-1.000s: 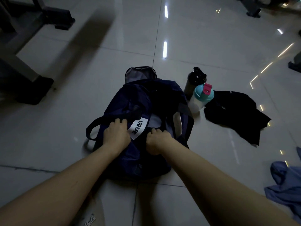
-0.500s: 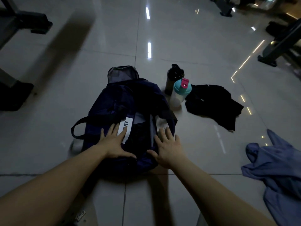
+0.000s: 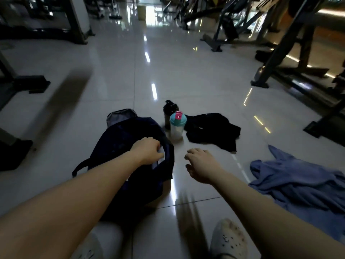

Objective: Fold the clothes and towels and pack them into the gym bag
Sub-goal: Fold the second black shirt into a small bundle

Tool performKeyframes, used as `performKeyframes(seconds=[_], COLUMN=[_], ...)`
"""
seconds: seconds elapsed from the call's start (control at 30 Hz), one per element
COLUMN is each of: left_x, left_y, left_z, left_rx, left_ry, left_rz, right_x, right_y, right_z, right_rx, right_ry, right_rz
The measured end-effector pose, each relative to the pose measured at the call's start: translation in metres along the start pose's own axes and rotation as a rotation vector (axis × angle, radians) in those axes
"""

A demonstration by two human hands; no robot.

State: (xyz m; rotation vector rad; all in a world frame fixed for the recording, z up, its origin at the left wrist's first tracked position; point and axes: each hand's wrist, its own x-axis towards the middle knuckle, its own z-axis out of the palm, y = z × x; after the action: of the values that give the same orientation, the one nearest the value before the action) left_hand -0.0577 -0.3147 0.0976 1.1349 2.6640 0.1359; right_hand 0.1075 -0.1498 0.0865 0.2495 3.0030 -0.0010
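Left hand [image 3: 147,152] curled, gripping the soft navy gym bag [image 3: 127,136] at its opening; right hand [image 3: 202,166] hung loosely open, empty, above the glossy tiled floor [image 3: 112,81]

Single view: wide-angle camera on the person's head, facing forward and tilted down over the tiled floor [image 3: 112,81]. Near range: one shoe [image 3: 228,238] at the bottom edge, gym bag [image 3: 130,131] close ahead, left of centre. Far range: exercise machines [image 3: 259,83] along the top edge and right side.
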Motion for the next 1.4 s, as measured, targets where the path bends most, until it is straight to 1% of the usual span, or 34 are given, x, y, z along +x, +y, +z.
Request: performKeyframes(seconds=[0.13, 0.2, 0.33, 0.4, 0.53, 0.7, 0.83, 0.87, 0.93, 0.97, 1.0, 1.03, 1.07, 1.1, 1.13, 1.2, 1.27, 1.33, 1.4], left_x=[0.006, 0.013, 0.046, 0.077, 0.154, 0.250, 0.314, 0.327, 0.345, 0.350, 0.350, 0.347, 0.342, 0.337, 0.333, 0.325, 0.316, 0.307, 0.300], left_y=[0.079, 0.113, 0.162, 0.178, 0.195, 0.194, 0.186, 0.184, 0.176, 0.172, 0.170, 0.169, 0.170, 0.173, 0.177, 0.189, 0.202, 0.212, 0.218], left_z=[-0.021, -0.023, -0.012, 0.003, 0.047, 0.097, 0.125, 0.131, 0.143, 0.149, 0.155, 0.162, 0.169, 0.175, 0.178, 0.183, 0.181, 0.174, 0.163], left_rx=[-0.001, -0.010, 0.027, 0.031, 0.027, 0.080, 0.169, 0.166, 0.096, 0.079, 0.113, 0.194, 0.282, 0.306, 0.266, 0.147, 0.085, 0.085, 0.095], left_ry=[-0.030, -0.034, -0.065, -0.085, -0.121, -0.114, -0.030, -0.041, -0.151, -0.212, -0.248, -0.239, -0.197, -0.144, -0.109, -0.102, -0.173, -0.246, -0.291], left_rz=[0.114, 0.168, 0.226, 0.239, 0.236, 0.250, 0.244, 0.228, 0.181, 0.173, 0.200, 0.265, 0.344, 0.403, 0.429, 0.442, 0.429, 0.398, 0.363], right_x=[-0.045, -0.060, -0.061, -0.051, -0.014, 0.053, 0.103, 0.113, 0.126, 0.129, 0.130, 0.129, 0.127, 0.124, 0.121, 0.115, 0.108, 0.100, 0.089], right_y=[0.047, 0.073, 0.131, 0.157, 0.201, 0.252, 0.278, 0.284, 0.295, 0.299, 0.301, 0.300, 0.297, 0.292, 0.286, 0.276, 0.268, 0.261, 0.256], right_z=[-0.041, -0.052, -0.039, -0.019, 0.027, 0.085, 0.124, 0.132, 0.148, 0.156, 0.163, 0.169, 0.175, 0.180, 0.181, 0.179, 0.175, 0.174, 0.172], right_rx=[0.020, 0.076, 0.208, 0.280, 0.400, 0.469, 0.448, 0.428, 0.394, 0.393, 0.392, 0.373, 0.327, 0.264, 0.216, 0.178, 0.144, 0.141, 0.206], right_ry=[-0.008, -0.058, -0.144, -0.178, -0.185, -0.233, -0.238, -0.251, -0.314, -0.356, -0.394, -0.408, -0.387, -0.329, -0.252, -0.158, -0.140, -0.168, -0.223], right_rz=[0.168, 0.287, 0.492, 0.552, 0.594, 0.557, 0.552, 0.546, 0.530, 0.526, 0.527, 0.529, 0.534, 0.543, 0.560, 0.608, 0.625, 0.630, 0.637])
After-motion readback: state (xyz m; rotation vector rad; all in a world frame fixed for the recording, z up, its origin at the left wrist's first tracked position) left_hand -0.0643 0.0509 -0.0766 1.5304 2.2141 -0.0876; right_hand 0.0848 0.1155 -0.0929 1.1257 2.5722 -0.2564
